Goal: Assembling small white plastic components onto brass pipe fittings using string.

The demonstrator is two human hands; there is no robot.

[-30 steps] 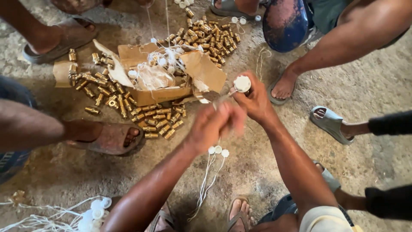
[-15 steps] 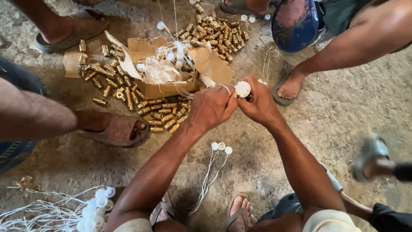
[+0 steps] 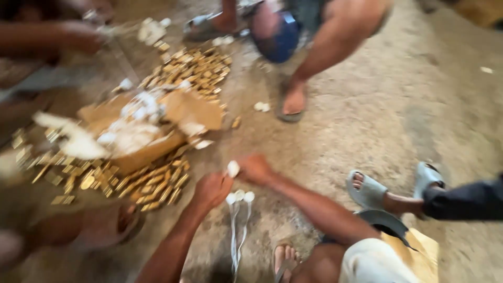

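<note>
The view is heavily blurred. My right hand (image 3: 255, 169) pinches a small white round cap (image 3: 233, 168) at its fingertips. My left hand (image 3: 212, 188) is curled just left of and below the cap, and the blur hides whether it touches it. Right under both hands, three white caps (image 3: 239, 196) lie on the concrete floor, their thin white wires (image 3: 235, 241) trailing toward me.
A torn cardboard box (image 3: 157, 149) of white parts sits left, with brass pieces heaped in front (image 3: 141, 186) and behind (image 3: 196, 68). Other people's sandalled feet (image 3: 293, 102) (image 3: 369, 189) and a blue rounded object (image 3: 277, 34) ring the spot. My own foot (image 3: 285, 257) is below.
My hands have dropped lower and closer to the three caps on the floor. The camera has swung, so the box and brass piles now sit further left, and the picture is smeared.
</note>
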